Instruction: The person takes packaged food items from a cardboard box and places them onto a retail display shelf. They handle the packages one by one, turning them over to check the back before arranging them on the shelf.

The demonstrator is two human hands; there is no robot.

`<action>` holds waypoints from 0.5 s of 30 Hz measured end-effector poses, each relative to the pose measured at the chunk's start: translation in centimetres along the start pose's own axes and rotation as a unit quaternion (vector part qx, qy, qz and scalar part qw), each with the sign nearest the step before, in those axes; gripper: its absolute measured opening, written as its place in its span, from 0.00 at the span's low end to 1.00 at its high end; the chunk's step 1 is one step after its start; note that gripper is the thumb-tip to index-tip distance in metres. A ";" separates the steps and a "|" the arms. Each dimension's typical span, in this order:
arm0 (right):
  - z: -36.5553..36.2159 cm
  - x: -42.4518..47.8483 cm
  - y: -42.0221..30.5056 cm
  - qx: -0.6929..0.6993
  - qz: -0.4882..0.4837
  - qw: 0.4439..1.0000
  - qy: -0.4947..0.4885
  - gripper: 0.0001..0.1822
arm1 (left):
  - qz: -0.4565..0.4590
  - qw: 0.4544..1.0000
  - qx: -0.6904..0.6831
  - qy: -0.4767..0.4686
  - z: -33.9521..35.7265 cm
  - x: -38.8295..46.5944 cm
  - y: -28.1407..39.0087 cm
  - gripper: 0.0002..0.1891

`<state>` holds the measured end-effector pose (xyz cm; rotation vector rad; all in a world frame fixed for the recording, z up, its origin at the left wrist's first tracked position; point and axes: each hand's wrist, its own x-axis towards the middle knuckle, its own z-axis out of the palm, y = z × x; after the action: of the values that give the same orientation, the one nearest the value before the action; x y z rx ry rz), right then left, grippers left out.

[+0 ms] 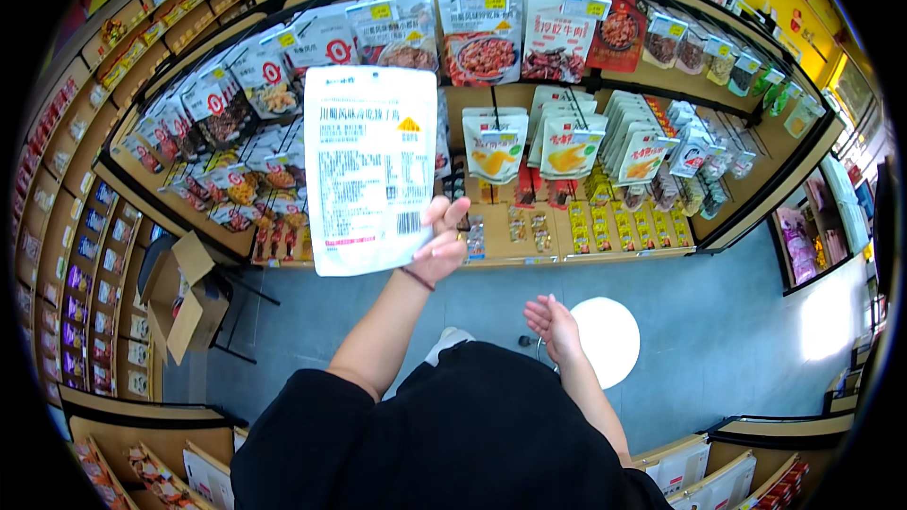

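Note:
My left hand (441, 248) is raised and grips the lower right edge of a white snack pouch (358, 209). The pouch is upright, its back panel of small print and a barcode turned to me. It covers part of the hanging packets behind it. Lower down, my right hand (556, 329) hangs in front of my body, palm partly turned up and holding nothing. Beside and below that hand is a round white stool seat (613, 343). Hanging pouches with food pictures, such as a white-and-red pouch (482, 49), fill the rack ahead.
A wooden display rack (489, 260) with hooks and price tags curves ahead. Smaller white pouches (494, 149) hang on its lower row. An open cardboard box (186, 297) sits on a black chair at left. Tall snack shelves (99, 248) line the left side; grey floor (319, 312) lies between.

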<state>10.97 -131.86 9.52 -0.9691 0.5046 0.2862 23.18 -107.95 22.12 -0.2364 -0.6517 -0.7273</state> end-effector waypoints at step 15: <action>10.9 3.3 -4.5 -0.036 -0.036 0.990 -0.128 0.23 | -0.034 0.916 0.312 0.249 -3.5 -6.9 9.7 0.20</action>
<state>18.80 -125.14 16.04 -1.0016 0.2256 0.3597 27.56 -98.61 15.22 0.5523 -0.3731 -0.5774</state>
